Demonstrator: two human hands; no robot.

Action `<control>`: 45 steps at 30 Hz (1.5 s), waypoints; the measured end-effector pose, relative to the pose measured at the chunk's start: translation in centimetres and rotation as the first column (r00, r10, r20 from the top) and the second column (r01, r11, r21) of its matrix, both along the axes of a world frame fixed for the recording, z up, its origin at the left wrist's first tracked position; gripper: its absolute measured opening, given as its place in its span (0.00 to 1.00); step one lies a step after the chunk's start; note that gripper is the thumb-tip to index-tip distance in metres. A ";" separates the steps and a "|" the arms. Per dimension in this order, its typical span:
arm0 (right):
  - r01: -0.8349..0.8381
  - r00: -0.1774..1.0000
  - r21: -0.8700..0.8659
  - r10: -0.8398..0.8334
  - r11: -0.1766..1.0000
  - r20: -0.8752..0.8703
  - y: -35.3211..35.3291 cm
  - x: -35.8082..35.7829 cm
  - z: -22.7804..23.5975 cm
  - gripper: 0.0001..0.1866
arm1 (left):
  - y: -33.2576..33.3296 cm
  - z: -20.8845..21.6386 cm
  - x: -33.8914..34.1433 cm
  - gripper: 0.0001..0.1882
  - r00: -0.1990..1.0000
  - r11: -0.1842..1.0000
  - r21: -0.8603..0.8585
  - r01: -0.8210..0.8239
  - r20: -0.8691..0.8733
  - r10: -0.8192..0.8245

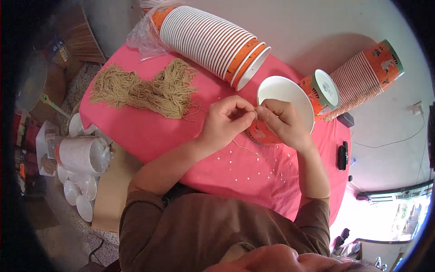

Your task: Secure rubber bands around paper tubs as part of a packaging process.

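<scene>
On the tabletop (145, 136), which is covered with a pink cloth, the person's two hands meet in front of the body, over the near left side of an open paper tub (290, 93). The left hand (228, 119) has the thumb and forefinger closed together at the tips, and the right hand (285, 120) makes a similar pinch just beside it. Both pairs of fingers have no visible gap, and they seem to grip a tiny part of a thin beige thread (247, 148); how much of it lies inside the pinch I cannot tell. Part of this thread is visible below the hands, running over the cloth toward the right.

The tub stands with its mouth upward; it is white inside and orange outside, and the right hand hides part of its rim. To the left of the hands lies a loose bundle of beige yarn (144, 90), narrower in its middle, with some loose ends near the left hand. Behind, a long stack of nested orange paper tubs (208, 41) lies on its side, its open end toward the right hand, and a clear plastic bag (147, 38) is at its far end. Right of the open tub are a smaller-looking orange and green tub (319, 93) and another leaning stack (362, 75). Small white bits (235, 180) are scattered on the near part of the cloth. At the right edge lies a black object (342, 157).
</scene>
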State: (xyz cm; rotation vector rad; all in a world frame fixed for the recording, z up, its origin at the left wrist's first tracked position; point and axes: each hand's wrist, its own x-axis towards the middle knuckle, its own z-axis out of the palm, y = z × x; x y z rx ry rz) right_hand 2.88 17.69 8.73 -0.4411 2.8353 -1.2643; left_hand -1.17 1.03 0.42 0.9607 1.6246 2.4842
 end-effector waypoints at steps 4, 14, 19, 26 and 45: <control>0.065 0.995 0.010 -0.064 0.998 -0.070 -0.5 0.3 -0.2 0.10 | -0.8 0.3 -0.6 0.03 0.975 0.989 -0.011 0.145 0.172 -0.141; -0.002 0.803 0.197 0.119 0.980 -0.584 -0.9 0.4 -1.6 0.13 | -1.4 -0.3 -1.6 0.04 0.569 0.786 0.381 0.487 0.544 -0.617; -0.029 0.816 0.179 0.127 0.983 -0.564 -0.8 0.5 -1.3 0.13 | -1.6 -0.4 -1.7 0.05 0.503 0.748 0.432 0.505 0.557 -0.661; -0.050 0.800 0.191 0.154 0.980 -0.581 -0.9 0.8 -1.0 0.11 | -1.3 -0.6 -1.5 0.05 0.578 0.768 0.386 0.512 0.506 -0.640; 0.106 0.801 0.228 0.053 0.968 -0.597 0.3 2.1 -0.6 0.10 | -1.1 -0.8 -1.7 0.04 0.829 0.899 0.009 0.438 0.383 -0.407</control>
